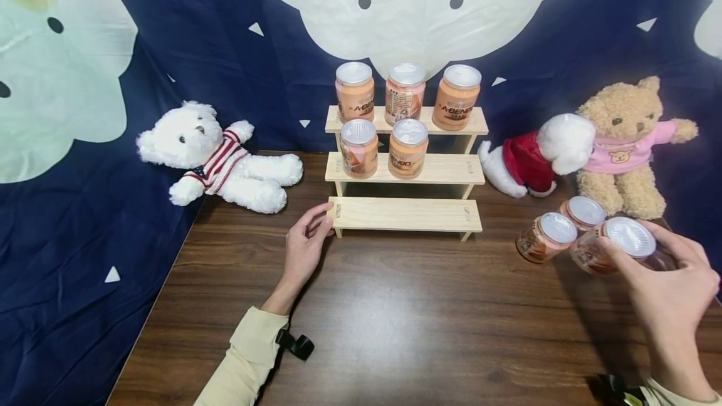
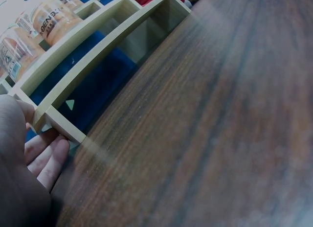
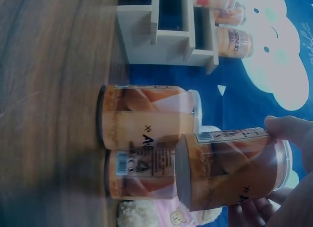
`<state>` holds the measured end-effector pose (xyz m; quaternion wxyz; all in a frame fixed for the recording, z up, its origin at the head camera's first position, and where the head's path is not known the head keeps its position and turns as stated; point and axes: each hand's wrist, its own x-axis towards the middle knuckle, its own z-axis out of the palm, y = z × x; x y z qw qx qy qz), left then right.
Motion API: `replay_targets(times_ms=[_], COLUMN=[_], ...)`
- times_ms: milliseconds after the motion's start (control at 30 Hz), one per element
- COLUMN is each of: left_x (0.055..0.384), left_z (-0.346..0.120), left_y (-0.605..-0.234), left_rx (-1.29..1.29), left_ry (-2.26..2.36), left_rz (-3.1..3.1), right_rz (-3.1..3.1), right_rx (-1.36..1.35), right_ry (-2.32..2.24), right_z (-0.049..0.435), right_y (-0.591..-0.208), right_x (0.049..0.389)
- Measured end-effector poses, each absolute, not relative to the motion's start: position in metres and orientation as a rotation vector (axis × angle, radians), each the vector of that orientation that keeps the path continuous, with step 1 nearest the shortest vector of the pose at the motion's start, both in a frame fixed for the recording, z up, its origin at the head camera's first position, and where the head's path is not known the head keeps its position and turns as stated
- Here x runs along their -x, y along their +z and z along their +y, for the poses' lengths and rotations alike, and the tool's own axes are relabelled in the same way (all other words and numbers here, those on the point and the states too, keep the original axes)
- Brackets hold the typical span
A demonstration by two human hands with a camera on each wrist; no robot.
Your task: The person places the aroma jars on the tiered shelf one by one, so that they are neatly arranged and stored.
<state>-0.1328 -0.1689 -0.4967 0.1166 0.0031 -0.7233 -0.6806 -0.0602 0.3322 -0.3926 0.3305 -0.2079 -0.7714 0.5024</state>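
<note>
My left hand (image 1: 304, 240) grips the left end of the lowest step of a three-tier wooden stand (image 1: 406, 213). In the left wrist view its thumb lies at the top board and its fingers (image 2: 54, 161) reach down beside the short leg. At the right, my right hand (image 1: 671, 287) holds an orange jar (image 3: 230, 170) with a silver lid, thumb on one side and fingers on the other. The held jar is raised off the table. Beside it two like jars, a nearer one (image 1: 544, 240) and one behind (image 1: 583, 212), stand on the tabletop.
Three jars (image 1: 457, 102) stand on the top step and two jars (image 1: 359, 152) on the middle one. A white teddy bear (image 1: 225, 161) sits left on the brown table (image 1: 395, 306). A white plush dog (image 1: 530, 155) and tan bear (image 1: 623, 143) sit right, before a blue cloth (image 1: 209, 30).
</note>
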Motion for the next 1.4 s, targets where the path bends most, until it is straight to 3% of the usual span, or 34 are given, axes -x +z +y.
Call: replay_targets(times_ms=[1400], left_x=[0.132], left_z=[-0.168], left_y=[-0.496], left_rx=[-0.022], left_ry=[-1.987], left_rz=[-2.121], right_rz=[-2.113], right_rx=[0.193], right_ry=[1.417], right_z=[0.263], right_y=[-0.357], right_x=[0.103])
